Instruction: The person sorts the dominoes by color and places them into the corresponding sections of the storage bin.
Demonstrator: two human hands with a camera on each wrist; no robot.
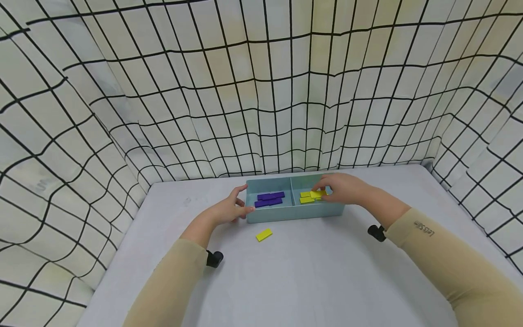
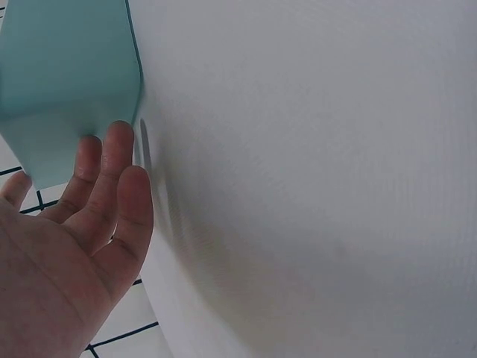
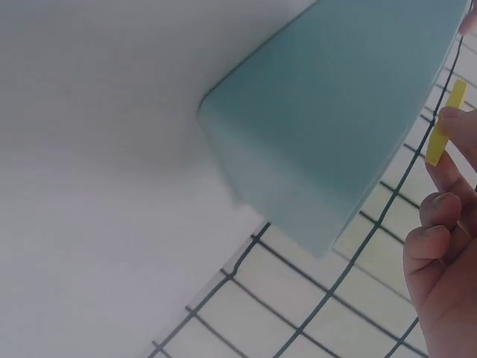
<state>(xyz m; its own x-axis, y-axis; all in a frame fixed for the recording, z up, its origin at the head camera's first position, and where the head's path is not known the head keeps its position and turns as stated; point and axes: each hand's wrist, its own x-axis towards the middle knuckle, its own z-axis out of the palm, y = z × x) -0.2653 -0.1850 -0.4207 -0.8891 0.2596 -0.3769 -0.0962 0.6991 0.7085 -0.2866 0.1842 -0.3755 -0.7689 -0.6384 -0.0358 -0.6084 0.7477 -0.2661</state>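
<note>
A pale teal box (image 1: 294,212) with two compartments stands on the table. At its left end my left hand (image 1: 225,210) rests with spread fingers, thumb at the front corner and a fingertip at the back one. In the left wrist view, the fingers (image 2: 118,160) lie against the end wall, mostly straight. My right hand (image 1: 345,188) reaches over the right compartment, pinching a yellow tile (image 3: 438,147) between thumb and finger above the rim. Other yellow tiles (image 1: 306,200) lie below it. Several purple tiles (image 1: 269,202) lie in the left compartment.
A single yellow tile (image 1: 263,235) lies on the white table (image 1: 310,272) in front of the box. Behind the box and along both sides rises a white wall with a black grid net (image 1: 278,109). Black wrist cameras (image 1: 377,233) hang below both wrists.
</note>
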